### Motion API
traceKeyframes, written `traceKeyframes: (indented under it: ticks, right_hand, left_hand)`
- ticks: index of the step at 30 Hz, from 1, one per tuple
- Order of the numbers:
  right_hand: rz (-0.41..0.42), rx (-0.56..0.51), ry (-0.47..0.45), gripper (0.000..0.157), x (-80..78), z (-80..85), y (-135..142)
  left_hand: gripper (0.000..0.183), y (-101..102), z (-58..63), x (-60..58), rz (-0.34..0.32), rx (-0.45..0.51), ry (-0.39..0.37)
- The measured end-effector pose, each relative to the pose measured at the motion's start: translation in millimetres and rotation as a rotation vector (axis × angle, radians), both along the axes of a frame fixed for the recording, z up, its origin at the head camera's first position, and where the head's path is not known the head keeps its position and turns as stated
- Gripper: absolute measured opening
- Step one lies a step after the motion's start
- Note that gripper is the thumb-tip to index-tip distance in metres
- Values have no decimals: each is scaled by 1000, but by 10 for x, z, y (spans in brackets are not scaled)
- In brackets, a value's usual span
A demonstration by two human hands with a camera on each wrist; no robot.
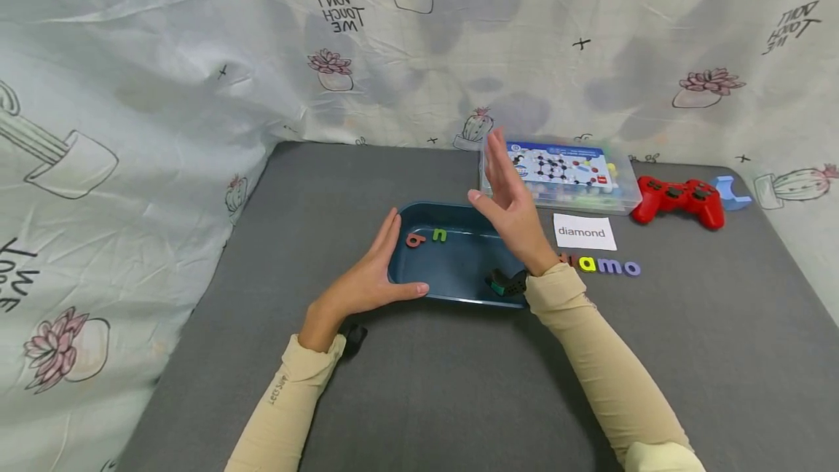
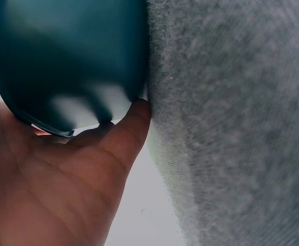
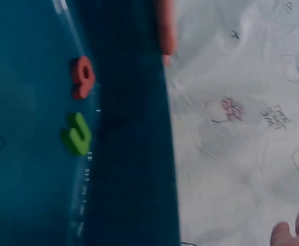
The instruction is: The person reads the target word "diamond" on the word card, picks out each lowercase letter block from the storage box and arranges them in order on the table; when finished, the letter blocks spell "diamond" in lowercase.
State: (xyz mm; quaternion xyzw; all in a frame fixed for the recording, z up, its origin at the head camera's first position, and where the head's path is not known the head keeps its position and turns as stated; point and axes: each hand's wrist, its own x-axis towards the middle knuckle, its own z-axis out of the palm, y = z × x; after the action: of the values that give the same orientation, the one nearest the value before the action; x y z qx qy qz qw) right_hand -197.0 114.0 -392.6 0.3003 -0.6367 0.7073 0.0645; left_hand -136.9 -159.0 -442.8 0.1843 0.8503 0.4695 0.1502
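Left wrist view, scene turned on its side. Your left hand (image 2: 57,179) fills the lower left, palm creases plain. Dark blue-green tray (image 2: 62,46) at upper left, glossy, its end rounded, a thin rim curving down the left edge. Your hand lies against that rounded end; one finger (image 2: 126,136) reaches to the tray's side right beside the table. Pale streaks of shine near your fingers. Small red bit (image 2: 39,130) just under the rim, too little showing to name. Grey, rough-textured table (image 2: 246,128) down the right; pale backdrop (image 2: 141,210) at bottom centre.
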Motion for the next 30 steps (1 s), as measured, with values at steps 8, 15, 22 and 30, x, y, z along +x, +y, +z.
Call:
traceKeyframes:
  ticks: [8, 15, 22, 30]
  right_hand:
    - [172, 183, -93, 80, -23, -101, -58]
    - [233, 376, -195, 65, -54, -148, -72]
    - [263, 581, -265, 59, -111, -197, -74]
    - [320, 675, -328, 68, -151, -240, -92]
  left_hand:
    - [131, 5, -8, -11, 1, 1, -13]
    - [132, -7, -1, -13, -2, 5, -14]
    - [133, -14, -8, -14, 3, -2, -17]
    - [131, -15, -3, -10, 1, 1, -23]
